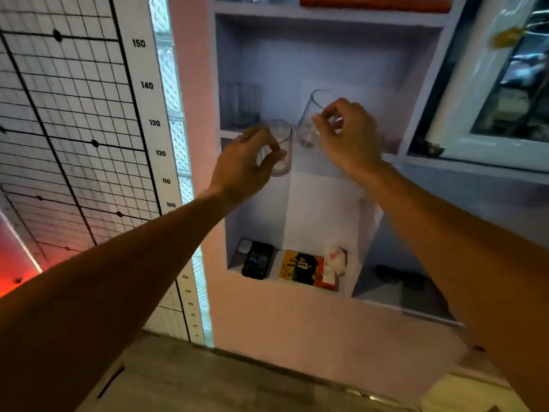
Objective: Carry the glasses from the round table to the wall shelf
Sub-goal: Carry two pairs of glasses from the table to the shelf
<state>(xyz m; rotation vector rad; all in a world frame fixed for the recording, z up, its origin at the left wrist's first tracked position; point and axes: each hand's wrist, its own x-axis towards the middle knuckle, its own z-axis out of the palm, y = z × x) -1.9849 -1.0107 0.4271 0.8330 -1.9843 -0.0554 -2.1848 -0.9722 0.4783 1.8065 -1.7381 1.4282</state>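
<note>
Hands are raised in front of the wall shelf (pixel 230 134), each holding a clear glass. Left hand (pixel 242 165) has its fingers curled around the left glass (pixel 280 150), thumb pressed against the near side, and the glass stands roughly upright just below the shelf's front edge. Right hand (pixel 349 138) pinches the right glass (pixel 310 123) near its base between thumb and fingertips; this glass tilts with its rim leaning up and left. The two glasses sit just beside each other, nearly touching. More glasses (pixel 242 104) stand far back on the shelf's left. Lower down, a phone (pixel 258 260) and a colourful box (pixel 306 270) lie in another compartment.
</note>
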